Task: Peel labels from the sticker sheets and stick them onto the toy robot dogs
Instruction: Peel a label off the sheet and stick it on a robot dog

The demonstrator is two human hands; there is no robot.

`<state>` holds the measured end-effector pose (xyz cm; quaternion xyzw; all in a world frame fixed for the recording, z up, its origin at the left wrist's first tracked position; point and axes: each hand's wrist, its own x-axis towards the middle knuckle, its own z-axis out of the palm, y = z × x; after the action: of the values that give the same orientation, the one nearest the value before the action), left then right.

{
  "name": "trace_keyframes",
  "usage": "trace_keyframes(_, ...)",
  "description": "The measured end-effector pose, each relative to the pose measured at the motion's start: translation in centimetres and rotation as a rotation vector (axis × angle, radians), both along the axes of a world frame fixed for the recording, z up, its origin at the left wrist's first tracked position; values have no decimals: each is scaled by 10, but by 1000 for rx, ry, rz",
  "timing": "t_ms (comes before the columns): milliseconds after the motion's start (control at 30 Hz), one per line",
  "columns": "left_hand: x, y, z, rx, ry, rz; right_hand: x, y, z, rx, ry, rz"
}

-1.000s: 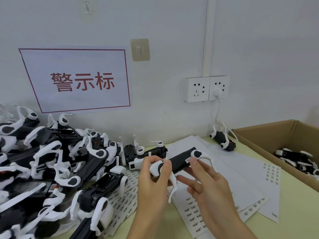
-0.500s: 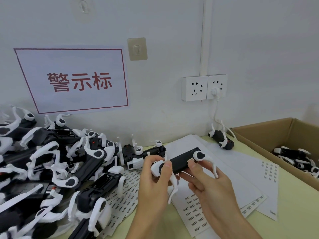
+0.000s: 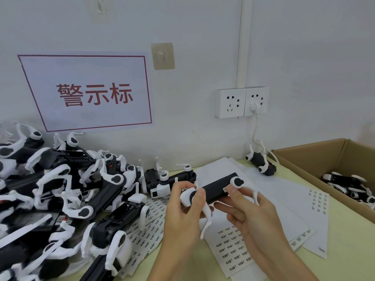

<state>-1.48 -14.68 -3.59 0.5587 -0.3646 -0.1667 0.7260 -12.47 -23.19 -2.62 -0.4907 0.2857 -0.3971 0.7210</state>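
- One toy robot dog [image 3: 215,190] is in work: I hold it above the tabletop [image 3: 345,236], its black body roughly level, its white legs hanging down and out to the right.
- My left hand [image 3: 182,216] grips the dog's near end, fingers curled round the white hip piece, thumb laid across its dark disc.
- My right hand [image 3: 251,216] supports the other end from below; its thumb presses on a small pale label [image 3: 225,188] that sits on the side of the black body next to the right hip joint. The remaining fingers are loosely curled under the body.
- Judged status of this unit: label applied and being pressed down; the print on it is too small to read.
- Several sticker sheets [image 3: 235,248] lie directly below my hands, with rows of labels left on them. A further sheet [image 3: 318,201] to the right carries only a small block of labels.
- Many dogs form a pile [image 3: 60,191] on the left of the tabletop, against the wall. Judged: these are waiting for labels, though I cannot tell from here whether any already carry one.
- A cardboard box [image 3: 312,159] at the right edge contains a few dogs; judged to be the finished ones.
- One separate dog [image 3: 260,163] lies near the wall beneath the socket [image 3: 241,102].
- Overall estimate: the box is sparsely filled and the pile is large, so most of the job remains.
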Motion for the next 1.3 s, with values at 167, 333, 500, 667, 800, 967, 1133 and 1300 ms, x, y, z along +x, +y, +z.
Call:
trace_keyframes(167,2,2,-2,6,1,-41,2,3,-1,1,1,-7)
trace_keyframes(333,3,3,-1,-10,23,-46,0,0,-1,52,-63,17)
trace_keyframes(500,4,1,0,-53,205,-60,0,-2,-4,8,-54,45)
trace_keyframes(667,5,0,-2,-43,242,-56,-2,-5,-2,-93,13,47)
trace_keyframes(800,6,0,0,-61,281,-52,-10,-8,2,-282,31,-65)
trace_keyframes(967,2,-1,2,-58,253,-42,-12,-4,1,-491,38,-174)
trace_keyframes(1133,3,6,8,-40,119,-63,-15,-17,-2,-430,190,23)
trace_keyframes(1300,3,9,12,-39,80,-205,-13,-27,-11,-349,185,-39)
